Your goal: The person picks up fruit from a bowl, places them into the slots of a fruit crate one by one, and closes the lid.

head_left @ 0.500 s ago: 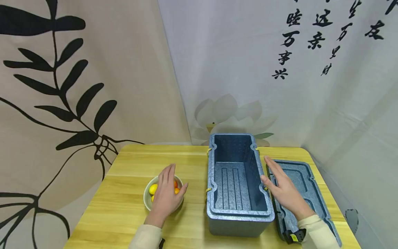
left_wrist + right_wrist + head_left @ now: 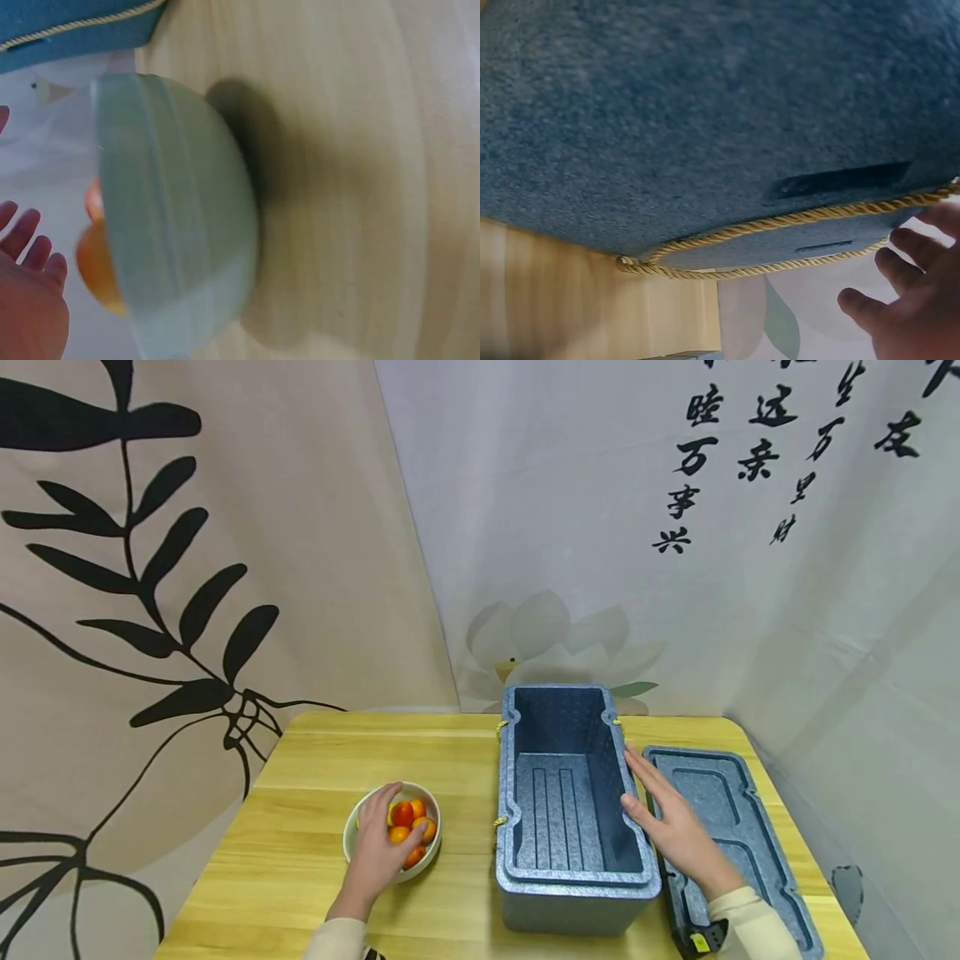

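My left hand [image 2: 372, 852] hovers over the left side of a pale green bowl [image 2: 430, 862], its fingers loosely bent and the thumb spread apart. Several small orange-red and yellow fruits [image 2: 402, 814] lie in the bowl; the hand covers some of them. In the left wrist view, the fingers [image 2: 22, 234] hold nothing, and an orange fruit [image 2: 97, 262] rises above the rim. To the right stands a blue-grey speckled foam box [image 2: 573, 910] without its lid. Against its right rim rests my right hand [image 2: 681, 837], fingers extended, near a twisted yellow rope [image 2: 810, 217].
The box's lid [image 2: 708, 785] lies on the wooden table [image 2: 300, 860] to the right, partly under my right forearm. A black strap with a yellow label [image 2: 701, 939] shows by the right sleeve. Printed cloth [image 2: 337, 527] hangs behind the table.
My left hand has shifted left and a little toward me, its fingers bending more, uncovering the orange-red fruits. The right hand has moved slightly left against the box rim.
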A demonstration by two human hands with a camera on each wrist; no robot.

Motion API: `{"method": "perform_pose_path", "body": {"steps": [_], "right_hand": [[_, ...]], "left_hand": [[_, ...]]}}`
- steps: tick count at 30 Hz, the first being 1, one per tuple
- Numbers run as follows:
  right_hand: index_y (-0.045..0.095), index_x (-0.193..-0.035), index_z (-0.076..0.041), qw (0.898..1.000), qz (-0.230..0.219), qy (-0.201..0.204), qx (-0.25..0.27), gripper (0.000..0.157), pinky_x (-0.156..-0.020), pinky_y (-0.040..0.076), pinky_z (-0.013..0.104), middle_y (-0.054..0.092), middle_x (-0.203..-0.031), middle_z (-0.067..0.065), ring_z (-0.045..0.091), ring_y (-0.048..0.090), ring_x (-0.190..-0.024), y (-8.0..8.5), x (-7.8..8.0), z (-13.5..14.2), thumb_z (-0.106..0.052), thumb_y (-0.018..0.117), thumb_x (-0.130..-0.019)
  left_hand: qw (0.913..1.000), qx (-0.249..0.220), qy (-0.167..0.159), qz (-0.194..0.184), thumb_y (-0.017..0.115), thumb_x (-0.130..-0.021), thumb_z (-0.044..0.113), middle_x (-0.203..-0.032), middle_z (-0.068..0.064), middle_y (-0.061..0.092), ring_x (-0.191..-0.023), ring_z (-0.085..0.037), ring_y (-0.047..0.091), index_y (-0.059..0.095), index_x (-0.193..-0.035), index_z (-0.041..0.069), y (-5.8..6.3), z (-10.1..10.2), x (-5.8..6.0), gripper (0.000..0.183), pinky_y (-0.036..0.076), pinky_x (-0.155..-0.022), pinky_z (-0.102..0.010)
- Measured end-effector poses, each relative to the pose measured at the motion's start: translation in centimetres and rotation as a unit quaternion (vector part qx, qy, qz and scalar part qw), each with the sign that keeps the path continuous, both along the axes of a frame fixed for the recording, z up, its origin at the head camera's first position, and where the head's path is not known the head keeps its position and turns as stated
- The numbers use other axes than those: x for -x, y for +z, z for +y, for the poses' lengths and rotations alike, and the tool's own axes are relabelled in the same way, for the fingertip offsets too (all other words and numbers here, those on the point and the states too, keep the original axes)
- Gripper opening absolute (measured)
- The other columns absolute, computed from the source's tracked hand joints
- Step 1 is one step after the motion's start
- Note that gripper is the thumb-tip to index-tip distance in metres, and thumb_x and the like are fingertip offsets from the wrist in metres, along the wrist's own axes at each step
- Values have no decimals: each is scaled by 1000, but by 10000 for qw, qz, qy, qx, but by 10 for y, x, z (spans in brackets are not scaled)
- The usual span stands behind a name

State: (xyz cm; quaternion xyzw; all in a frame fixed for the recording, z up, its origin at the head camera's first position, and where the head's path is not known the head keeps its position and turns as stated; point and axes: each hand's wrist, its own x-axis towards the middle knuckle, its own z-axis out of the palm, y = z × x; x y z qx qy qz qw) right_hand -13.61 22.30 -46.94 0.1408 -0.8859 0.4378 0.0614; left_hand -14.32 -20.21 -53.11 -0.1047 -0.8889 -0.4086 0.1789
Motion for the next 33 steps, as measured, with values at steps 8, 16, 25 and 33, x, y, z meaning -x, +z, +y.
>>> {"method": "perform_pose_path", "body": {"steps": [8,16,25,33], "right_hand": [[27,-156,-15,9995,-65,31,301,60,-105,24,71,23,-159,12,43,19,-142,-5,-2,0,-23,53,-103],[28,-156,-17,9986,163,92,504,59,-103,23,8,26,-158,12,38,24,-141,-13,-4,3,-14,53,-103],[34,-154,-13,9941,576,188,895,61,-104,24,8,27,-158,6,13,22,-144,-15,-6,0,-2,57,-98],[31,-155,-13,9896,354,329,1352,59,-105,26,10,22,-160,9,22,19,-145,-20,-6,-2,-2,51,-101]], "left_hand": [[9990,35,123,-422,85,-77,18,-138,-23,44,-129,-40,32,48,-136,-5,-17,-10,-4,73,32,-105,-59],[9994,311,161,-58,84,-73,4,-128,-15,54,-115,-33,42,60,-123,-6,-28,-13,-3,56,40,-96,-47],[9972,685,283,-111,85,-71,0,-128,-16,49,-113,-39,44,61,-125,0,-30,-11,1,59,44,-95,-52],[9948,811,488,-384,85,-72,1,-131,-14,47,-112,-38,55,60,-127,6,-32,-12,1,60,47,-95,-54]]}}
